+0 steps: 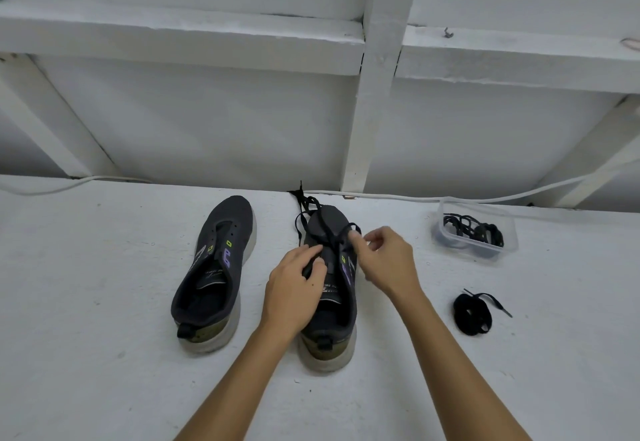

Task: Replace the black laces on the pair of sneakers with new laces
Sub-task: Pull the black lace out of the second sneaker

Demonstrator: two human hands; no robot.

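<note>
Black lace [313,213] half-threaded on right sneaker [329,288], bench centre; left hand [294,288] fingers steady tongue, right hand [388,260] fingers pinch lace for eyelet. Laceless sneaker [214,267] waits at 9 o'clock; coiled lace [472,314] at 3 o'clock.

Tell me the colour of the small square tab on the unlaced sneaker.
Lime green tab, seen in the head view.

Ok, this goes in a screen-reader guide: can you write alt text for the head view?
Two hands work a black lace on the right sneaker: left hand, right hand. The left sneaker sits unlaced; a coiled lace and a clear tub lie right.
</note>
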